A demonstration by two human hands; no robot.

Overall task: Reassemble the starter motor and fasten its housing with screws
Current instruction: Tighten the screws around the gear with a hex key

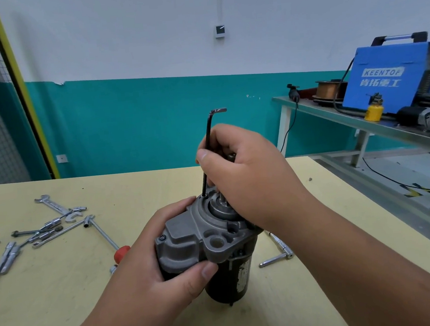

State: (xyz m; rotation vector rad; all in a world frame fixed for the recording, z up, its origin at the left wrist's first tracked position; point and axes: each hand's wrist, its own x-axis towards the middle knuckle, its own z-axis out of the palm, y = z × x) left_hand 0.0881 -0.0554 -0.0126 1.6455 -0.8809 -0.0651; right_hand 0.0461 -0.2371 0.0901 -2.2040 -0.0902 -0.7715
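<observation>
The starter motor (189, 240) stands on end on the yellow table (52, 307). The left hand (145, 273) is wrapped round its grey housing, and the right hand (246, 175) pinches a hex key (208, 134) at a top screw hole. It looks heavy, rigid metal, best gripped round the body.

Bright, even indoor light; soft shadows; wide-angle bending at edges.

Starter motor (229, 278) stands upright on pale table (64, 293); black cylindrical body below, grey cast housing (189, 235) on top; dark screw (161, 237) seated at near-left corner; black L-shaped hex key (207, 137) upright, tip in a far-rim hole.
</observation>
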